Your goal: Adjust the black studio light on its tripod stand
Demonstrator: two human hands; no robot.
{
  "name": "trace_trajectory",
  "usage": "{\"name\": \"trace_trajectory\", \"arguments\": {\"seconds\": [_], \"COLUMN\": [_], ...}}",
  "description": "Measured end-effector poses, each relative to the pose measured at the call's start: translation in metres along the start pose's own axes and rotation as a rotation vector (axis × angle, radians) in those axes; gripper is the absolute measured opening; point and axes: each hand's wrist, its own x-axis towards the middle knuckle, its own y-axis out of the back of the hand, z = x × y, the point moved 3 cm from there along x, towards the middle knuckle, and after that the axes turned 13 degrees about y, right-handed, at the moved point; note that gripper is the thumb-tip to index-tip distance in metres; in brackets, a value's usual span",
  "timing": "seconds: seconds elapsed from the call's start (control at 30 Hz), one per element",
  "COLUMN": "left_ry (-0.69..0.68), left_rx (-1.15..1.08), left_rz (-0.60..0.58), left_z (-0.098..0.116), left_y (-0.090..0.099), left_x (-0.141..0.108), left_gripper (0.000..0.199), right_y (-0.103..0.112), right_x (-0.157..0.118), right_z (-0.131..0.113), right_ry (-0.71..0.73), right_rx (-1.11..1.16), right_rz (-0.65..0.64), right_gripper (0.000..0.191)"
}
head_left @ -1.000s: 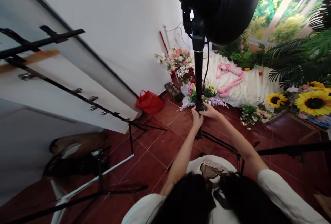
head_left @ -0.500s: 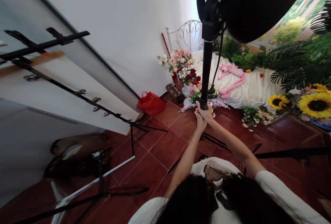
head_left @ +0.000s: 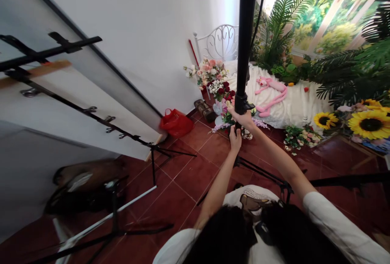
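Note:
A black light stand (head_left: pixel 246 24) rises upright in front of me, its upper end beyond the top of the view. My right hand (head_left: pixel 243 118) is closed around the pole just under a collar with a knob (head_left: pixel 243 104). Lower down, my left hand (head_left: pixel 235 139) wraps the thinner part of the same pole. Part of the pole is hidden behind my fingers. A black cable (head_left: pixel 258 16) hangs along its upper section. Below my hands, the stand's legs (head_left: pixel 258 170) spread close to my body.
To the left are a clamp-hung white board (head_left: pixel 100 124), another black stand (head_left: pixel 115 211) and a red bag (head_left: pixel 176 122). Ahead, a white-covered bed (head_left: pixel 300 105) holds a pink plush toy (head_left: pixel 272 89). Flowers (head_left: pixel 210 71) and sunflowers (head_left: pixel 370 124) stand around it.
The black lamp head has gone up out of view, and more pole shows, with the collar and knob now visible. My hands, formerly bunched together, are now one above the other.

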Motion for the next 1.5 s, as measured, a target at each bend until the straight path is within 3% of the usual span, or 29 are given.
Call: {"name": "trace_trajectory", "arguments": {"seconds": [0.2, 0.33, 0.4, 0.5, 0.63, 0.8, 1.03, 1.2, 1.5], "left_ry": [-0.021, -0.027, -0.03, -0.037, -0.031, -0.048, -0.065, -0.065, -0.06], "left_rx": [-0.067, -0.072, -0.071, -0.078, -0.085, -0.083, -0.062, -0.051, -0.026], "left_rz": [0.03, 0.046, 0.054, 0.051, 0.055, 0.065, 0.065, 0.082, 0.089], "left_z": [0.002, 0.006, 0.007, 0.007, 0.005, 0.005, 0.005, 0.005, 0.004], "left_y": [-0.005, -0.006, -0.006, -0.006, -0.006, -0.004, -0.004, -0.004, -0.004], "left_x": [-0.003, -0.002, -0.002, -0.002, -0.002, -0.001, 0.0, 0.001, 0.0], "left_gripper": [0.058, 0.058, 0.058, 0.057, 0.056, 0.054, 0.055, 0.058, 0.058], "right_y": [0.0, 0.016, 0.034, 0.066, 0.089, 0.075, 0.065, 0.059, 0.048], "right_x": [0.009, 0.007, -0.001, -0.027, -0.082, -0.121, -0.109, -0.115, -0.103], "right_z": [-0.021, -0.024, -0.015, 0.016, 0.063, 0.098, 0.115, 0.122, 0.12], "right_ry": [0.038, 0.164, 0.242, 0.299, 0.284, 0.304, 0.333, 0.305, 0.29], "right_rx": [0.036, 0.004, -0.04, -0.15, -0.35, -0.399, -0.453, -0.526, -0.535], "right_rz": [0.01, -0.212, -0.339, -0.412, -0.401, -0.475, -0.489, -0.524, -0.53], "right_gripper": [0.047, 0.043, 0.048, 0.062, 0.049, 0.058, 0.064, 0.068, 0.065]}}
